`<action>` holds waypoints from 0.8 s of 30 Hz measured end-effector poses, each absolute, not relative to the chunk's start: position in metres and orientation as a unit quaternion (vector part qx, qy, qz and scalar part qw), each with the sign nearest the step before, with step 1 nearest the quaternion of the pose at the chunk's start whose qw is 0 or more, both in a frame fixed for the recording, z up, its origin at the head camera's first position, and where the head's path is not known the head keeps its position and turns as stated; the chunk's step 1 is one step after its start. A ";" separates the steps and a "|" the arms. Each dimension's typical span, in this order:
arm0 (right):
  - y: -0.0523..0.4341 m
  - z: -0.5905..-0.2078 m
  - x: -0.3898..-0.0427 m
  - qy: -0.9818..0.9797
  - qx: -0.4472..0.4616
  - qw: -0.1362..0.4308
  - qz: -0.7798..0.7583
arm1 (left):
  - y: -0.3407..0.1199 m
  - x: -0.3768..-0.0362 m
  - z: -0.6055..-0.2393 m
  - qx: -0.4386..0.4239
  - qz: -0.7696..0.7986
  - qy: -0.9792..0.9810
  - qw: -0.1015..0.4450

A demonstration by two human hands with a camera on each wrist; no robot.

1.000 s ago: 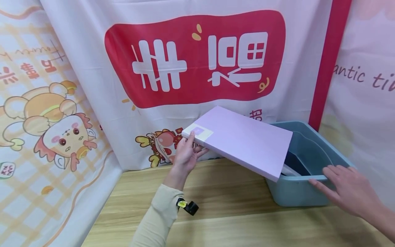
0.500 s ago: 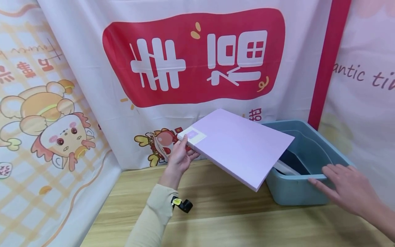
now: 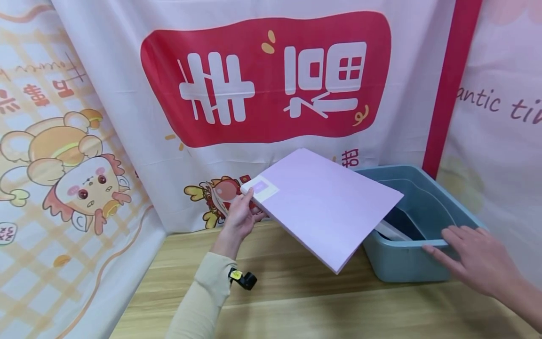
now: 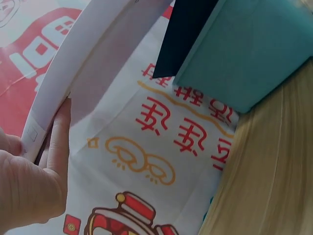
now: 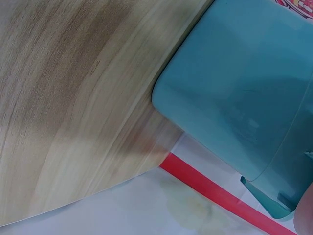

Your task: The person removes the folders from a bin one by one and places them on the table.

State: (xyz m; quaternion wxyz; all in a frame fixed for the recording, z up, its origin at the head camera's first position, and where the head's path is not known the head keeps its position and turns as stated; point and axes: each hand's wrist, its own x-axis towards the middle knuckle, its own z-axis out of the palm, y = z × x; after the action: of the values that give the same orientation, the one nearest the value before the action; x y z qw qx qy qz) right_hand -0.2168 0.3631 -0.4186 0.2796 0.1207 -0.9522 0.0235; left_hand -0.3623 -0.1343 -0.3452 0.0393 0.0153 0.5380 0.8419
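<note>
- Head view: left hand (image 3: pixel 240 216) pinches the flat lilac case (image 3: pixel 326 202), aloft beside 1 blue bin (image 3: pixel 406 263).
- Right hand (image 3: pixel 484 259) curls its fingers over the bin's rim (image 3: pixel 406 244).
- Inside: 1 whitish object (image 3: pixel 393 230), partly hidden.

Bin (image 3: pixel 412 263): is standing toward rear right corner of table (image 3: pixel 305 306).
Inside bin: an item (image 3: pixel 394 232) is lying near front left corner.
Folder (image 3: pixel 326 205): is hovering above table, mostly left of bin.
Left hand (image 3: pixel 238 217): is gripping folder's left corner.
Right hand (image 3: pixel 480 258): is holding bin's front rim.
Cloth (image 3: pixel 271 84): is hanging behind table's rear edge.
</note>
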 end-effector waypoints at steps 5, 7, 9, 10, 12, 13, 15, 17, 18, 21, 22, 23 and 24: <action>0.363 -0.418 -0.216 -0.951 0.124 0.282 0.021 | -0.145 -0.363 -0.345 0.010 0.829 0.557 0.036; 0.363 -0.418 -0.216 -0.951 0.124 0.281 0.021 | -0.149 -0.362 -0.346 0.007 0.824 0.566 0.035; 0.363 -0.417 -0.215 -0.952 0.124 0.279 0.020 | -0.155 -0.361 -0.347 0.006 0.817 0.576 0.033; 0.363 -0.416 -0.216 -0.952 0.123 0.279 0.018 | -0.158 -0.360 -0.347 0.006 0.814 0.579 0.034; 0.363 -0.416 -0.216 -0.953 0.123 0.278 0.018 | -0.164 -0.360 -0.348 0.012 0.809 0.586 0.037; 0.363 -0.416 -0.216 -0.952 0.123 0.279 0.018 | -0.166 -0.359 -0.348 0.017 0.805 0.591 0.039; 0.363 -0.416 -0.215 -0.952 0.123 0.281 0.017 | -0.171 -0.359 -0.349 0.027 0.801 0.596 0.046; 0.363 -0.416 -0.215 -0.950 0.124 0.284 0.017 | -0.173 -0.358 -0.350 0.037 0.798 0.599 0.054; 0.363 -0.416 -0.215 -0.950 0.125 0.286 0.017 | -0.174 -0.358 -0.350 0.042 0.795 0.602 0.058; 0.364 -0.416 -0.214 -0.950 0.126 0.286 0.016 | -0.176 -0.358 -0.351 0.047 0.793 0.604 0.064; 0.364 -0.416 -0.214 -0.950 0.125 0.285 0.016 | -0.176 -0.357 -0.351 0.048 0.791 0.606 0.066; 0.364 -0.415 -0.214 -0.951 0.124 0.283 0.016 | -0.177 -0.357 -0.351 0.050 0.789 0.609 0.067; 0.364 -0.415 -0.213 -0.952 0.123 0.281 0.016 | -0.178 -0.357 -0.351 0.051 0.787 0.611 0.069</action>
State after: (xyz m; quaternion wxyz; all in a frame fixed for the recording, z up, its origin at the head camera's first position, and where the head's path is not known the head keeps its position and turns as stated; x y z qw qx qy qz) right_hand -0.2134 0.3638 -0.4154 0.2812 0.1229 -0.9516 0.0157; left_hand -0.3568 -0.1777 -0.3508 0.0689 0.0512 0.6113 0.7867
